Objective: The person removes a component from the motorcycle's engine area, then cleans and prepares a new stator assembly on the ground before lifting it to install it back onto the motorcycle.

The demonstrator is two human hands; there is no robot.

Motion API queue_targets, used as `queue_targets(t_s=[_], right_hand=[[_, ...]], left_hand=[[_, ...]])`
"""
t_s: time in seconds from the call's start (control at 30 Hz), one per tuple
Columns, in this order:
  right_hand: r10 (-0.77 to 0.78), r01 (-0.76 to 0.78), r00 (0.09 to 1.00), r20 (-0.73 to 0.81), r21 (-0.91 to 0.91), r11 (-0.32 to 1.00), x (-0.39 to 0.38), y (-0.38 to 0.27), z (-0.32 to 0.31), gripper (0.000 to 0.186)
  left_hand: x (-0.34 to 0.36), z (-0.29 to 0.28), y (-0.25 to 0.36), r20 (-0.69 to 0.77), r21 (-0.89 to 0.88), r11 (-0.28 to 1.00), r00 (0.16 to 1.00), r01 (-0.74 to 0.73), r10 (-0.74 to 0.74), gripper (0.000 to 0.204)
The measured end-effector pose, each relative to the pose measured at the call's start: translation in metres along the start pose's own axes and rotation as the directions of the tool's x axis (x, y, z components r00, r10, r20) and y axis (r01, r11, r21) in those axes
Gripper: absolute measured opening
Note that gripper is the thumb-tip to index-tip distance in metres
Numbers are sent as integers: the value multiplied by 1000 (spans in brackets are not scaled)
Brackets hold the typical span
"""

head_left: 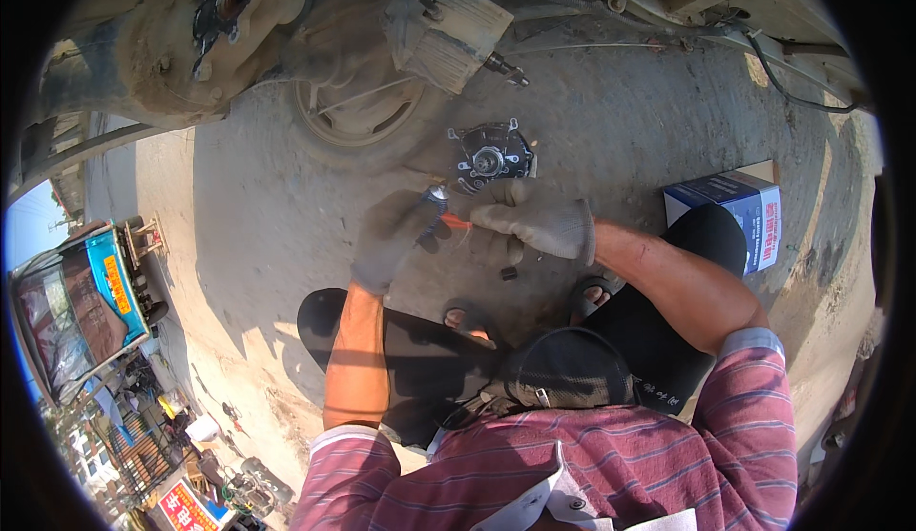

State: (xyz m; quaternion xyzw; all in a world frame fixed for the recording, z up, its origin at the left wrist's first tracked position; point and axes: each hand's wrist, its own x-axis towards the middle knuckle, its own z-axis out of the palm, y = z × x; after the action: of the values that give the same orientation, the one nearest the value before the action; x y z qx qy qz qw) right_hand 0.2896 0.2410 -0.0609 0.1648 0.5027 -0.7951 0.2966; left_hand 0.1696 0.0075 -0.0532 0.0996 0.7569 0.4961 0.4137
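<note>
Both hands wear grey work gloves and meet over the ground in front of my knees. My left hand (pixel 386 237) is closed on a small tube-like thing (pixel 437 193) with a shiny silvery end; its exact kind I cannot make out. Between the two hands shows a narrow orange-red piece (pixel 456 221), with the fingers of my right hand (pixel 539 219) closed at its right end. Just beyond the hands, a round black machine part (pixel 488 161) with a central shaft and metal lugs lies on the ground. A small black piece (pixel 510 272) lies nearer to me.
Overhead at the far left hangs a dirty vehicle axle (pixel 153 78), with a wheel (pixel 367 116) behind it. A boxy part (pixel 453 35) hangs at the far middle. A blue-and-white carton (pixel 730 202) stands by my right knee. A blue truck (pixel 114 283) is off left.
</note>
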Motion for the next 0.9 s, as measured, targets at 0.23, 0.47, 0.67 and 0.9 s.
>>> queue_targets(t_s=[0.23, 0.47, 0.67, 0.9], right_hand=[[-95, 110, 993, -69, 251, 962, 7, -7, -8, 40], [-143, 161, 987, -77, 333, 929, 24, -1, 6, 35], [-161, 172, 985, -66, 243, 955, 27, -6, 12, 35], [-167, 172, 985, -48, 134, 976, 32, -7, 12, 34]], left_hand=[[-20, -4, 34, 31, -24, 999, 999, -30, 31, 19], [-27, -7, 50, 86, 52, 998, 996, -25, 21, 17], [-25, -11, 41, 99, 152, 986, 994, -66, 51, 16], [-28, -15, 33, 56, 157, 985, 996, -73, 65, 17]])
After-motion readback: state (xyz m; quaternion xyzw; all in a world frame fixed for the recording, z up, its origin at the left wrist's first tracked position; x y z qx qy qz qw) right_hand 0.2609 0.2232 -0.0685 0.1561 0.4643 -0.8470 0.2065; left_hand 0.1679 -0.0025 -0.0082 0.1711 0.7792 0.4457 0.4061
